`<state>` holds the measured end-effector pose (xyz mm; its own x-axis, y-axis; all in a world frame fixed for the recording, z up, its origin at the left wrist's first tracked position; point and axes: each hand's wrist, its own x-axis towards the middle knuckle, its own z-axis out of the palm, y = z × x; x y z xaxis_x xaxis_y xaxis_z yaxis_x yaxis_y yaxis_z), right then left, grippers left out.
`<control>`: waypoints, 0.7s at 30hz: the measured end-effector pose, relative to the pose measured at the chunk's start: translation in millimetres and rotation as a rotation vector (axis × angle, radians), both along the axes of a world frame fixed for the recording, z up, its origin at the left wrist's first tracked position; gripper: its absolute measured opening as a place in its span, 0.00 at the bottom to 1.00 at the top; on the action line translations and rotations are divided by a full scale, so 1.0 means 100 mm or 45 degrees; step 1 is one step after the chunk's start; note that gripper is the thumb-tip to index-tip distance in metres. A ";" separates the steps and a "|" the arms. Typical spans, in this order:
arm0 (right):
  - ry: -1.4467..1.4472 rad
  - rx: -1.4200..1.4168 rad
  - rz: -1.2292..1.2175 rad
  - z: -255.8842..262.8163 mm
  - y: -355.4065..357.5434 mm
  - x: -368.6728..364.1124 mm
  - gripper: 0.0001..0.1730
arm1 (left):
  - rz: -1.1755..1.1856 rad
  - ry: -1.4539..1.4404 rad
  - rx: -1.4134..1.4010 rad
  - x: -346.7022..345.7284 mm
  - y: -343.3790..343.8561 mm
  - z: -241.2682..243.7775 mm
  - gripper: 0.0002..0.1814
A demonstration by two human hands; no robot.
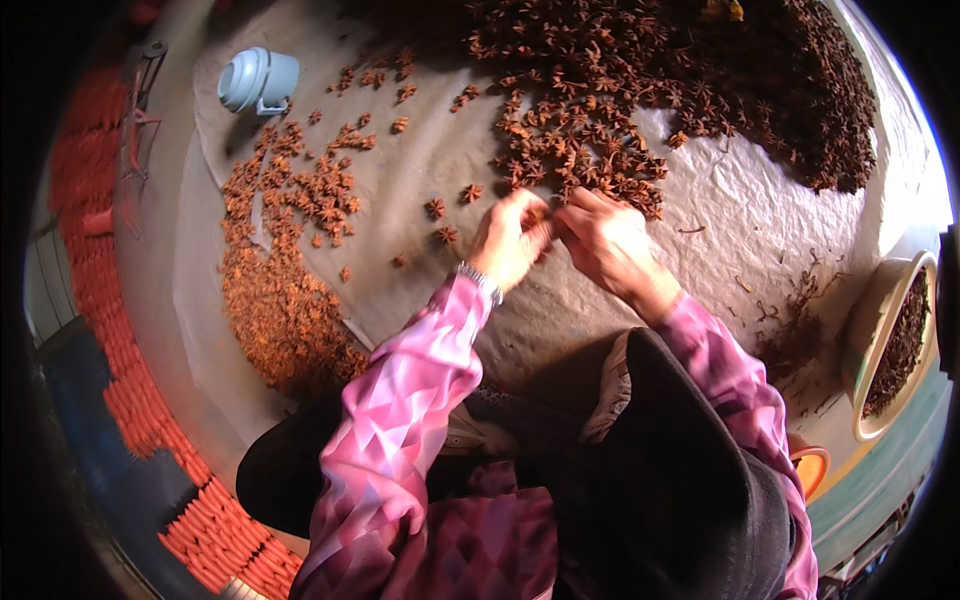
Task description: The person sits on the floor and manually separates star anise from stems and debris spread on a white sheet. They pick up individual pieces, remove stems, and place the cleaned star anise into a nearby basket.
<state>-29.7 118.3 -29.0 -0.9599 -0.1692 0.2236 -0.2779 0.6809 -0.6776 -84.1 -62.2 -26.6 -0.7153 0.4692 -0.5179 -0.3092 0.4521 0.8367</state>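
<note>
Directly before me, my left hand [511, 238], with a metal watch band at the wrist, has its fingers curled around brown star anise [534, 217]. Close beside it is my right hand [609, 238], thumb and fingers drawn together and blurred by motion. Whatever it may pinch is hidden. Just beyond both hands spreads a loose patch of whole star anise [574, 142], which joins a large dark heap of star anise [780, 97] at the far right. A few single star anise [447, 235] lie left of my left hand.
To the left, a lighter orange-brown pile of star anise [274, 322] lies on the plastic sheet [420, 165], below a pale blue mug [259, 79] on its side. Thin stems [799, 315] are scattered at right, near a cream basin [862, 352] of dark bits and an orange bowl [814, 469].
</note>
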 end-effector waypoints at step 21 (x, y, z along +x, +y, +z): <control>-0.156 0.594 -0.612 0.22 1.19 0.96 0.08 | -0.876 0.527 -0.554 0.50 -0.25 0.29 0.15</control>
<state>66.2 237.5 -6.6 -0.9662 0.2305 0.1155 0.1890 0.9381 -0.2903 -34.0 -87.1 2.9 -0.5182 0.6842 -0.5132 0.4323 0.7273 0.5330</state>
